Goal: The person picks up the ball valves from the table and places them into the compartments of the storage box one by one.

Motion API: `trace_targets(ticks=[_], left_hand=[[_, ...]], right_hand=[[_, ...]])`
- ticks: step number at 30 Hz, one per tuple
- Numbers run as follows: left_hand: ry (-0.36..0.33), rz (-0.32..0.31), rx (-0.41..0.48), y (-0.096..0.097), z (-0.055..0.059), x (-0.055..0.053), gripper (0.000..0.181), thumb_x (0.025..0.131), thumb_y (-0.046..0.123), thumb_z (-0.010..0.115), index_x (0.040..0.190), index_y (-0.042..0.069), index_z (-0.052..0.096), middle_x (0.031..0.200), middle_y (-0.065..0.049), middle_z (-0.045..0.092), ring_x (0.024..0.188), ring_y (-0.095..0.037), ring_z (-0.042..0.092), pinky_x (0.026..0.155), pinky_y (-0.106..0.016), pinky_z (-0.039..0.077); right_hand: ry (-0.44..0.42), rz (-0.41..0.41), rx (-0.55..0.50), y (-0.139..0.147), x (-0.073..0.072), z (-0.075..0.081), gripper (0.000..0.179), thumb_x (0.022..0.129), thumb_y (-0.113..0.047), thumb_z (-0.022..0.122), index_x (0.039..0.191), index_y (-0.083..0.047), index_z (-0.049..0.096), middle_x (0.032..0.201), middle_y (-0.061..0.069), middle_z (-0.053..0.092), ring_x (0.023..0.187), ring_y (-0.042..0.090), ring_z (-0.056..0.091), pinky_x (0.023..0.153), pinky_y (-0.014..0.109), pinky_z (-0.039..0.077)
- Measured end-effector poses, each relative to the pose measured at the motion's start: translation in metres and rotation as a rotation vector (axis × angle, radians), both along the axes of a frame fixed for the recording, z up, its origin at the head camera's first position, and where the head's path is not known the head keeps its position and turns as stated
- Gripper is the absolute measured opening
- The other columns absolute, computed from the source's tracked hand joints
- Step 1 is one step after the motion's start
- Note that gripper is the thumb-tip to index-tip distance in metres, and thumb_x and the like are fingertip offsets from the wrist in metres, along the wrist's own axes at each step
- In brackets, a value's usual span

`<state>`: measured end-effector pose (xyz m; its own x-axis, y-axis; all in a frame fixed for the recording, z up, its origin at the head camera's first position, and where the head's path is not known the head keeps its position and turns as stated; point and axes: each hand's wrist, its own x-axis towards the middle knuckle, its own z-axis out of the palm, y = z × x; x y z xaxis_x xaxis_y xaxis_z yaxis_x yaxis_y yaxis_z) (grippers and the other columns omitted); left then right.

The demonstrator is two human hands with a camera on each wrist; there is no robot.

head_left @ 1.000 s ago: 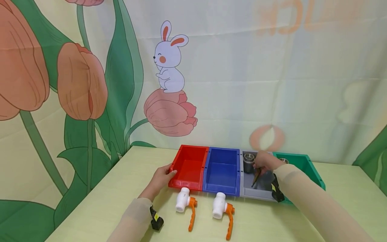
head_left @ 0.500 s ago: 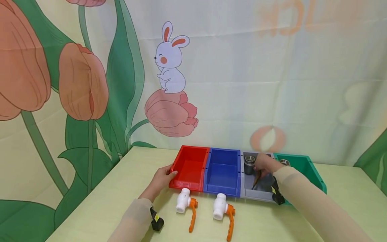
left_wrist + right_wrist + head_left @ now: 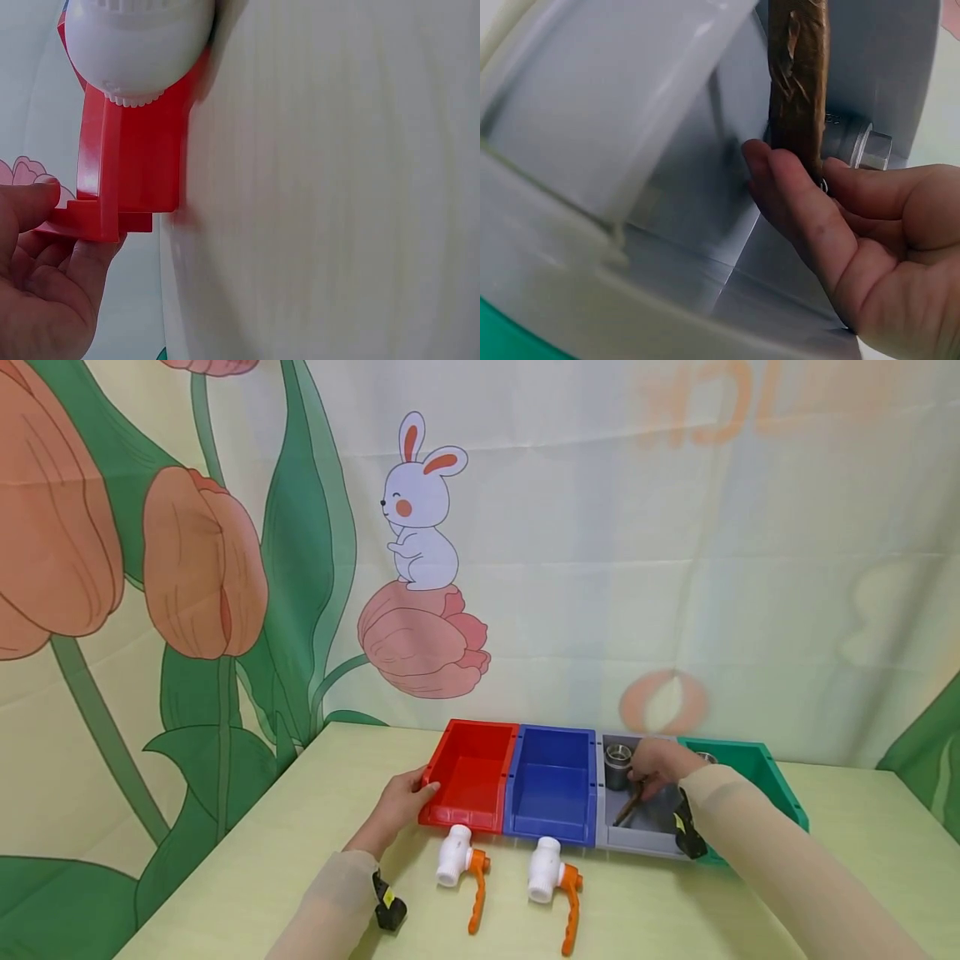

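Observation:
My left hand (image 3: 399, 802) grips the left wall of the red bin (image 3: 461, 818), thumb inside and fingers outside, as the left wrist view also shows. My right hand (image 3: 658, 762) is inside the grey bin (image 3: 645, 840). Between its thumb and fingers it pinches a brown, wrinkled, flat handle (image 3: 799, 82), which slants down to the left in the head view. What the handle's upper end joins is hidden by the hand. Just left of the hand, a dark metal cylindrical fitting (image 3: 617, 770) with a shiny rim stands in the same bin.
A blue bin (image 3: 551, 837) joins the red and grey ones. At the right end a green bin (image 3: 757, 764) holds another shiny-rimmed metal piece (image 3: 707, 757), partly hidden. Two white valves (image 3: 453, 857) with orange levers (image 3: 477, 893) lie in front of the bins.
The brown handle's lower end has swung a little to the left in my right hand. The left hand keeps its hold on the red bin.

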<state>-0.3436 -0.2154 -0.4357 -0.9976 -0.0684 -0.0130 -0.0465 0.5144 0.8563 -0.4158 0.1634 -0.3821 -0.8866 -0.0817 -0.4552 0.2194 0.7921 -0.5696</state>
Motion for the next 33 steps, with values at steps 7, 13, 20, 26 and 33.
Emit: trace_targets(ticks=[7,13,20,26,33], left_hand=[[0.009,-0.007,0.023,0.0,0.0,-0.001,0.049,0.105,0.013,0.055,0.152,0.0,0.046,0.148,-0.023,0.057,0.128,-0.038,0.059,0.108,-0.047,0.054],[0.022,-0.015,0.047,0.0,0.0,-0.001,0.048,0.105,0.011,0.055,0.151,-0.002,0.047,0.146,-0.025,0.058,0.126,-0.038,0.06,0.108,-0.047,0.055],[0.012,-0.011,0.046,0.0,0.0,-0.001,0.049,0.105,0.012,0.055,0.152,-0.001,0.046,0.147,-0.024,0.057,0.128,-0.038,0.059,0.109,-0.047,0.054],[0.007,-0.008,0.03,0.0,0.001,0.0,0.049,0.106,0.012,0.054,0.152,-0.001,0.045,0.148,-0.024,0.056,0.129,-0.039,0.058,0.11,-0.048,0.053],[-0.007,0.002,0.016,0.0,0.001,0.0,0.05,0.105,0.013,0.055,0.152,0.0,0.045,0.149,-0.024,0.055,0.131,-0.039,0.057,0.11,-0.048,0.053]], right_hand=[[-0.021,0.008,-0.013,0.001,0.0,0.004,0.02,0.103,0.001,0.051,0.111,0.015,0.062,0.088,0.016,0.07,0.072,0.017,0.069,0.079,0.033,0.066],[-0.041,0.019,-0.016,0.003,-0.003,0.005,0.021,0.104,0.0,0.051,0.113,0.015,0.062,0.091,0.019,0.072,0.072,0.017,0.07,0.077,0.031,0.065],[-0.037,0.02,0.025,0.006,-0.016,0.003,0.018,0.102,0.003,0.052,0.111,0.016,0.06,0.099,0.023,0.071,0.078,0.021,0.073,0.082,0.032,0.065],[-0.037,0.03,-0.137,0.046,-0.103,-0.064,0.014,0.096,0.008,0.05,0.083,0.003,0.051,0.085,0.013,0.055,0.079,0.029,0.073,0.073,0.036,0.066],[-0.007,0.025,-0.096,0.013,0.003,0.029,0.017,0.1,0.005,0.049,0.113,0.017,0.052,0.107,0.026,0.061,0.093,0.029,0.074,0.087,0.036,0.065]])
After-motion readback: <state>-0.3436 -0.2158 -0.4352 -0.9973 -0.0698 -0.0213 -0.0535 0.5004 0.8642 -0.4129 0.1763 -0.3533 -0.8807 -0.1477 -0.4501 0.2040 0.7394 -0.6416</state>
